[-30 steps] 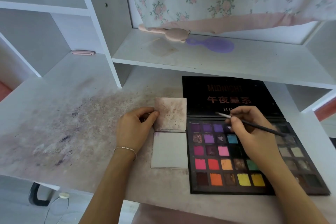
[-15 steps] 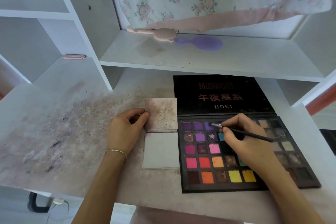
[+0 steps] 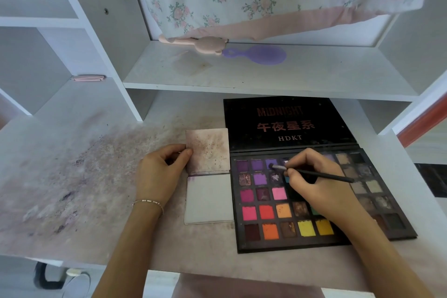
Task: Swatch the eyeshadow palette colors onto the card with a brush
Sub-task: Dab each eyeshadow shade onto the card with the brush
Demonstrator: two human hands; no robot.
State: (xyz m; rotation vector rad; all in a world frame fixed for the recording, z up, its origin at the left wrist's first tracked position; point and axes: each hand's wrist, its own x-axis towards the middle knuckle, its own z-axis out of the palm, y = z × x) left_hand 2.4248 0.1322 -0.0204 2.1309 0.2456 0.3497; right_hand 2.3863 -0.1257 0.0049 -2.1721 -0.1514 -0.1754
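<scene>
Brush (image 3: 312,173) pinched in right hand (image 3: 314,184), tip on purple pan of eyeshadow palette (image 3: 273,203); load lightly w/ small swirls; left hand (image 3: 159,172) clamps card (image 3: 208,198) steady.

Open black eyeshadow palette (image 3: 321,239) flat on worktop, lid back; thin dark brush (image 3: 314,173) tip in top-row purple pan; two-panel card (image 3: 209,198) just left, upper panel smudged.
</scene>
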